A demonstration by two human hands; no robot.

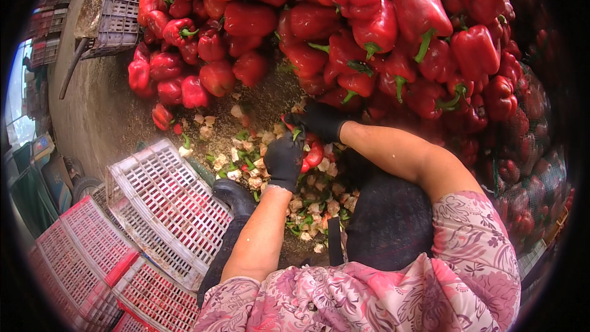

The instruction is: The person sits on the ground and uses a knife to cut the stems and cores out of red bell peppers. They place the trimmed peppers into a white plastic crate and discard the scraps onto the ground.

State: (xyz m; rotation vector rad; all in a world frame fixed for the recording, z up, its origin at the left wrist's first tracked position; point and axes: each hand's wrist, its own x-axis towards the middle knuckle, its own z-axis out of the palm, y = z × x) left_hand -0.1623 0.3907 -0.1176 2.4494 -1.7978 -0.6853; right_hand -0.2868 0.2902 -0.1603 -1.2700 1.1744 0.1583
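Observation:
Both my hands wear black gloves and meet above the littered floor. My left hand (282, 159) is closed around a piece of red bell pepper (296, 133), whose green stem shows at the fingers. My right hand (318, 120) touches the same piece from the upper right; its fingertips are partly hidden. Just below the hands lies more red pepper (315, 155). Cut-out pepper cores with green stems (251, 161) and pale seed clusters are scattered on the floor beneath. A large heap of whole red bell peppers (318, 23) rises in front of me.
Slatted plastic crates (168, 207) stand at the lower left, by my boot (235, 196). Another crate (117, 9) is at the upper left. Green mesh sacks of peppers (530, 170) line the right side. Loose seeds cover the concrete floor (106, 106).

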